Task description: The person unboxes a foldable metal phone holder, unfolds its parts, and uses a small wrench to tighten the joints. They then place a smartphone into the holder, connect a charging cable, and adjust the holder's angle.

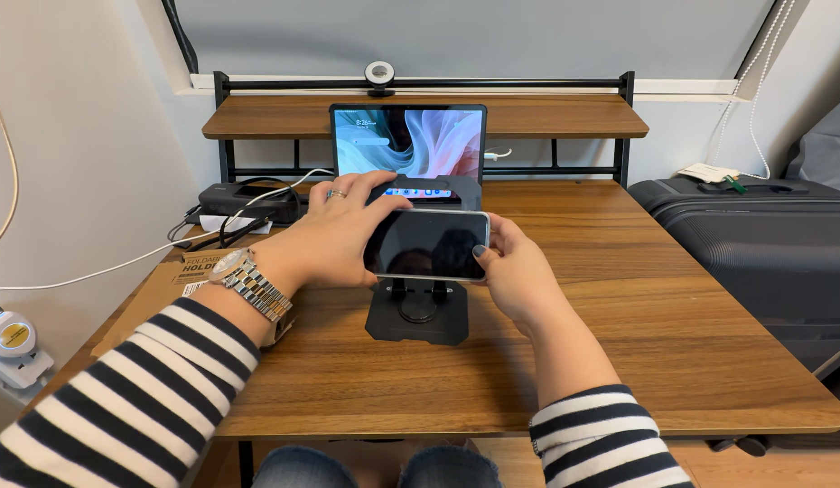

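A dark-screened phone lies sideways atop a black folding stand on the wooden desk. My left hand grips its left end, with fingers over the top edge. My right hand holds its right end, thumb on the screen's corner. A ring and a metal watch are on my left hand and wrist. Behind the phone a tablet with a lit pastel wallpaper stands upright on its own stand.
A flat cardboard box lies under my left forearm. Black device and cables sit at the back left. A raised shelf carries a small round camera. A dark suitcase stands at the right.
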